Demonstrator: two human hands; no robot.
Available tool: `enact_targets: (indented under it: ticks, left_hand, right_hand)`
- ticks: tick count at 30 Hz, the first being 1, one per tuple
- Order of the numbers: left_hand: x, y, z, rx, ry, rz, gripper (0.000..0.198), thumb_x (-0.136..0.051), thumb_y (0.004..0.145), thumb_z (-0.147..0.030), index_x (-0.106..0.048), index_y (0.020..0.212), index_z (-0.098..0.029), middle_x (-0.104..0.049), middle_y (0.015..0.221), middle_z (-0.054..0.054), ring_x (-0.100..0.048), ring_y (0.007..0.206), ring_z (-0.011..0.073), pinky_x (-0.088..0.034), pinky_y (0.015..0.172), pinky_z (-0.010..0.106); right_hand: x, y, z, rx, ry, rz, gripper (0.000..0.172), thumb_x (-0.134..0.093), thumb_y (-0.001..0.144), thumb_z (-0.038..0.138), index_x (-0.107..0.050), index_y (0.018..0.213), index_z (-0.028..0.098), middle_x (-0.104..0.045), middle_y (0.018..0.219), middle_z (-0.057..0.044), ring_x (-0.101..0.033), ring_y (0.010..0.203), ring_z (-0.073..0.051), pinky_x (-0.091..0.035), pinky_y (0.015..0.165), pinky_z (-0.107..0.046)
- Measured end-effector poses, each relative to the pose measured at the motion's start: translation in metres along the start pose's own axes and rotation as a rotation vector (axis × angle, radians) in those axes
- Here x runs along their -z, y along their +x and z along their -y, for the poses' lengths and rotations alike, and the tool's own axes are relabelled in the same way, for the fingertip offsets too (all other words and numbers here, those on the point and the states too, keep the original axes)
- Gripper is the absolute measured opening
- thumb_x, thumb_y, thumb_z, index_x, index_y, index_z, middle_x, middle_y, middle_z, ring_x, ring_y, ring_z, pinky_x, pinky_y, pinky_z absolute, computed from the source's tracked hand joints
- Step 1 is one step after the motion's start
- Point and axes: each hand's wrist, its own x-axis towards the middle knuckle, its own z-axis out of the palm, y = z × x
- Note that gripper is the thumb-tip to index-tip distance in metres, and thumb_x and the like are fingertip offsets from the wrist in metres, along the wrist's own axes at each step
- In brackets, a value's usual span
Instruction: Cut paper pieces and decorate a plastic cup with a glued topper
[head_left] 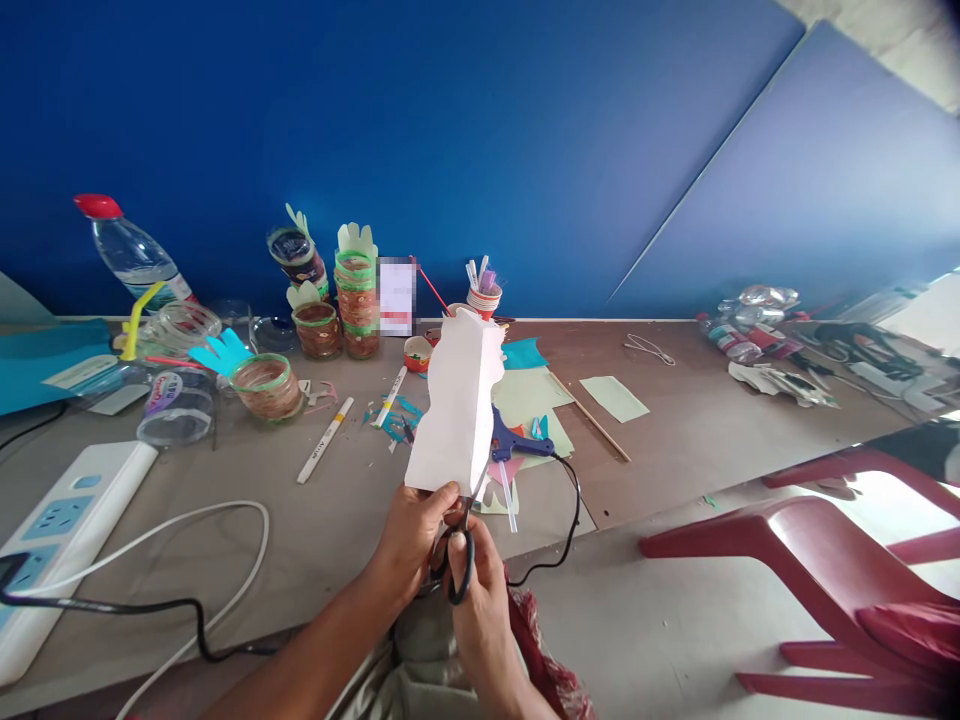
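A folded sheet of white paper (452, 410) with a wavy cut edge on its right side stands up in front of me. My left hand (415, 535) is closed on its lower edge, thumb on the near face. In my right hand (480, 575) are scissors (466, 540) with dark handles, fingers through the loops. Their blades point up at the paper's lower right corner. Just behind the paper lies a blue glue gun (517, 438) with a clear glue stick (508, 497) sticking out. Blue paper scraps (401, 420) and a white marker (391, 397) lie left of the paper.
Wrapped jars (358, 310) with paper petals stand by the blue wall. At left are a plastic bottle (139, 250), a power strip (71, 540) and looping cables. Pale green paper (613, 398) and a wooden stick (592, 418) lie right. A red chair (810, 545) stands beside the table.
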Motion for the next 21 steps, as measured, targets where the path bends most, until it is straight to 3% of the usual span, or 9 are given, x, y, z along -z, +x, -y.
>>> enact_targets:
  ticks: [6,16,21]
  left_hand:
    - [0.002,0.004,0.004,-0.011,-0.067,0.003,0.027,-0.078,0.054,-0.031,-0.062,0.068,-0.015,-0.057,0.056,-0.002,-0.051,0.050,0.0102,-0.040,0.049,0.023]
    - [0.007,0.009,0.007,-0.043,-0.037,-0.020,0.026,-0.079,0.054,-0.031,-0.064,0.065,-0.013,-0.060,0.058,0.002,-0.054,0.054,0.0120,-0.043,0.054,0.024]
    - [0.011,0.012,0.011,-0.058,-0.047,-0.013,0.025,-0.079,0.056,-0.031,-0.065,0.066,-0.013,-0.061,0.059,0.002,-0.056,0.057,0.0125,-0.044,0.055,0.023]
  right_hand:
    - [0.001,0.000,0.001,0.014,-0.023,0.007,0.043,-0.058,0.081,0.059,-0.065,0.096,0.019,-0.058,0.071,-0.001,-0.050,0.065,-0.014,-0.046,0.062,-0.025]
    - [0.000,0.002,-0.002,0.025,-0.077,0.019,0.042,-0.056,0.082,0.060,-0.064,0.093,0.019,-0.063,0.081,-0.004,-0.056,0.074,-0.018,-0.047,0.065,-0.027]
    - [0.001,0.004,-0.010,0.044,-0.123,0.002,0.042,-0.055,0.083,0.060,-0.062,0.090,0.019,-0.056,0.069,-0.001,-0.051,0.065,-0.015,-0.045,0.060,-0.026]
